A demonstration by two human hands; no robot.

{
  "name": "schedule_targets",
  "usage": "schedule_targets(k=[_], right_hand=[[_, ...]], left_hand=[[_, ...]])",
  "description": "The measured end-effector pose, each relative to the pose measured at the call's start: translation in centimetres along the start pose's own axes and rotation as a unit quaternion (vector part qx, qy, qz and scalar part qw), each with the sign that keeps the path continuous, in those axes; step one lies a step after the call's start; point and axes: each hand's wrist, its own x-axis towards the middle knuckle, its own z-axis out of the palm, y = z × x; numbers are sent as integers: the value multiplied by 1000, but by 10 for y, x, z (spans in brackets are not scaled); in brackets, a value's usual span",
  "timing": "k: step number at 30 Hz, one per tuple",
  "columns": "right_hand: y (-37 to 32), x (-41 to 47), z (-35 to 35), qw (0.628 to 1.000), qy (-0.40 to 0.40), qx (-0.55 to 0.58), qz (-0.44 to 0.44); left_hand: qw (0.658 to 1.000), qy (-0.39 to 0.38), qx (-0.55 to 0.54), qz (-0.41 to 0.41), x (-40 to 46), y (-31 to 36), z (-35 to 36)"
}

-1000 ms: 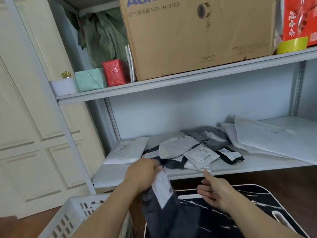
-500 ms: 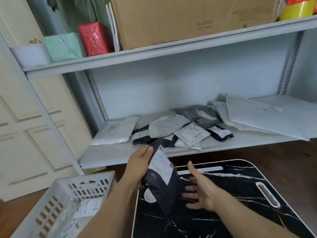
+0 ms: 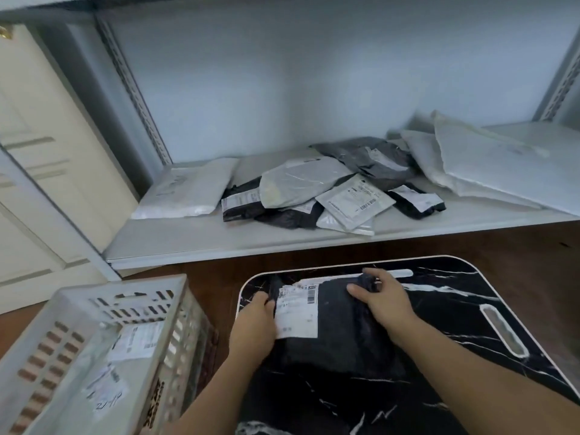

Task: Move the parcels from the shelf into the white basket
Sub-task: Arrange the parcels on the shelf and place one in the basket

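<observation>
Half a second ago the dark parcel (image 3: 339, 334) hung upright from the left hand; now it lies flat on the black marbled counter (image 3: 455, 309), label up. The left hand (image 3: 254, 328) pinches its 9 o'clock edge beside the label, and the right hand (image 3: 384, 298) curls over the bunched 1 o'clock corner. It looks like a soft, light, slick poly bag that would sag, so gripping both edges seems wise. The white basket (image 3: 125, 296) sits at 8 o'clock with parcels inside; more parcels (image 3: 317, 186) remain on the shelf (image 3: 188, 240) at 12.
</observation>
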Motion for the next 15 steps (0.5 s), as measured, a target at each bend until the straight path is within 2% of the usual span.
schedule_targets(k=[2, 4, 6, 7, 10, 13, 15], right_hand=[[12, 18, -6, 985, 21, -156, -71], [31, 36, -8, 960, 31, -255, -108], [52, 45, -3, 929, 28, -354, -106], [62, 47, 2, 906, 29, -404, -119], [86, 44, 28, 847, 15, -487, -215], [108, 37, 58, 810, -38, -518, -272], [118, 35, 67, 801, -46, -528, -278]], left_hand=[[999, -26, 9, -38, 2, -10, 25], [996, -54, -1, -69, 2, -17, 47], [993, -42, 32, -102, 3, -27, 65], [992, -12, 75, -99, 6, -32, 72], [984, 74, 160, 25, 15, -43, 96], [971, 40, 191, 140, 18, -46, 120], [967, 28, 203, 153, 16, -45, 129]])
